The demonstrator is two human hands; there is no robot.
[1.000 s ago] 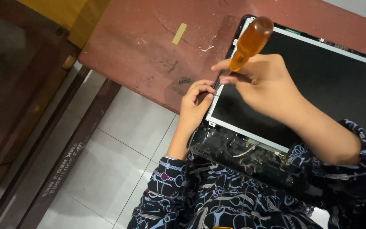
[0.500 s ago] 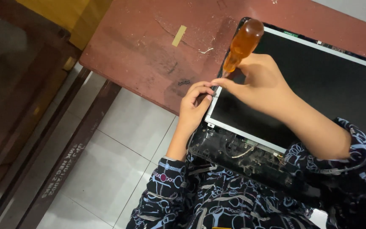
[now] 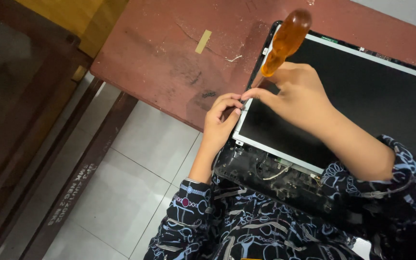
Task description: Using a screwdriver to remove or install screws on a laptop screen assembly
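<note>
A dismantled laptop screen panel (image 3: 362, 91) with a bare silver frame lies on a worn red table (image 3: 169, 62), its hinge end with loose wires over my lap. My right hand (image 3: 294, 98) grips a screwdriver with an amber handle (image 3: 285, 41), held upright with its tip hidden at the panel's left edge. My left hand (image 3: 220, 123) rests at that same edge, fingers curled and pinching the frame just below the screwdriver tip.
A strip of tan tape (image 3: 203, 41) sticks to the table top. White floor tiles (image 3: 121, 192) show below the table edge. A dark wooden frame (image 3: 34, 125) runs along the left. My patterned dark sleeves fill the bottom.
The screwdriver handle has swung from tilted towards upright and moved slightly left. My left hand has stayed on the panel's edge.
</note>
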